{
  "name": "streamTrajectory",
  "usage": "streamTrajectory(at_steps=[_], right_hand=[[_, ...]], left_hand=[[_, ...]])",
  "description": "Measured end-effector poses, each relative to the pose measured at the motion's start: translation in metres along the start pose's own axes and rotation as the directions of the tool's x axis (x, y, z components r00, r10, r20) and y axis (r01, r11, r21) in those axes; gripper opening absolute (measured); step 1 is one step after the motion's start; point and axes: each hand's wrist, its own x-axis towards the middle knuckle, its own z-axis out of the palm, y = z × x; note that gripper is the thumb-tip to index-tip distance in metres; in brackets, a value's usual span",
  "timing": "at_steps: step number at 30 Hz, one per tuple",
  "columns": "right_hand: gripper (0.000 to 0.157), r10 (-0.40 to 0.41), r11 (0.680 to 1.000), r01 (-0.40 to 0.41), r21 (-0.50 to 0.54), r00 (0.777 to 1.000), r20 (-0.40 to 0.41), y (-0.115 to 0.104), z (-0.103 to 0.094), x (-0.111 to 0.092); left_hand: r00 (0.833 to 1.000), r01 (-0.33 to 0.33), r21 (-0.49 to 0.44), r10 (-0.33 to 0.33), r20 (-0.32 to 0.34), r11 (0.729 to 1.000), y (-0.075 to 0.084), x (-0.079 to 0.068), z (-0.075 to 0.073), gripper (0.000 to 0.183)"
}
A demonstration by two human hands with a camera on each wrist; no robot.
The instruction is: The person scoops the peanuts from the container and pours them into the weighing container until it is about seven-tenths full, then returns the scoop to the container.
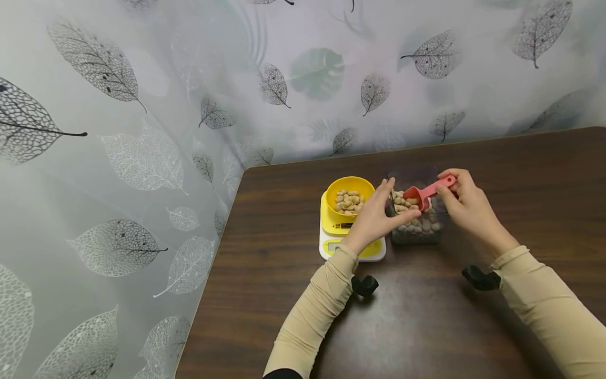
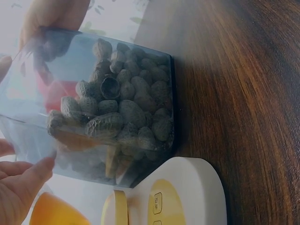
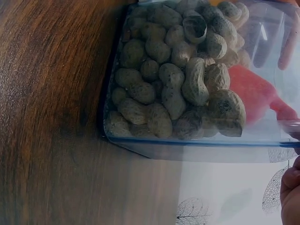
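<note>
A clear plastic container (image 1: 416, 237) of unshelled peanuts (image 2: 133, 112) stands between my hands. My right hand (image 1: 466, 202) pinches the handle of a pink scoop (image 1: 428, 192), whose bowl is down among the peanuts inside the container. In the right wrist view the scoop (image 3: 253, 91) shows through the clear wall. My left hand (image 1: 376, 216) is at the container's near left corner, its fingers extended along the left side and its thumb reaching across the front rim. Left of it, a yellow bowl (image 1: 330, 196) holding peanuts sits on a yellow and white kitchen scale (image 1: 326, 229).
The dark wooden table (image 1: 265, 252) ends at a wall with leaf-patterned covering (image 1: 322, 121) at the back and on the left. The scale (image 2: 201, 187) stands close beside the container. Black wrist devices (image 1: 480, 278) stick out under both forearms.
</note>
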Motion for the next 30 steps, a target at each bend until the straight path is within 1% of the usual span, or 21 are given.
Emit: streamTrajectory(at_steps=[4,9,13,16,23,26,30], right_hand=[[0.037,0.011,1.0,-0.011,-0.005,1.0,-0.017,-0.0007,-0.0003,0.0035],[0.041,0.056,0.998,-0.056,0.006,0.997,-0.053,-0.0018,0.0008,0.006],[0.044,0.09,0.996,-0.088,0.032,0.994,-0.065,-0.0011,0.0005,0.0072],[0.045,0.094,0.995,-0.092,0.045,0.995,-0.047,0.0003,-0.0008,0.0075],[0.044,0.085,0.995,-0.087,0.049,0.996,0.033,0.0031,-0.0056,0.005],[0.042,0.071,0.996,-0.073,0.048,0.997,0.042,0.0036,-0.0064,0.0046],[0.041,0.058,0.996,-0.059,0.065,0.998,0.02,0.005,-0.0061,0.0045]], left_hand=[[1.0,-0.005,0.009,0.005,-0.011,1.0,0.0007,0.0006,-0.0007,0.084],[1.0,-0.011,0.024,0.011,-0.018,1.0,0.0008,0.0015,-0.0003,0.084],[1.0,-0.018,0.03,0.019,-0.024,0.999,0.0009,0.0023,0.0005,0.085],[1.0,-0.015,0.029,0.016,-0.021,0.999,0.0009,0.0023,0.0009,0.085],[1.0,-0.008,0.012,0.008,-0.011,1.0,0.0008,0.0026,0.0009,0.084],[1.0,0.0,0.008,0.0,-0.012,1.0,0.0008,0.0033,0.0013,0.084],[1.0,0.003,0.011,-0.003,-0.007,1.0,0.0008,0.0051,0.0032,0.085]])
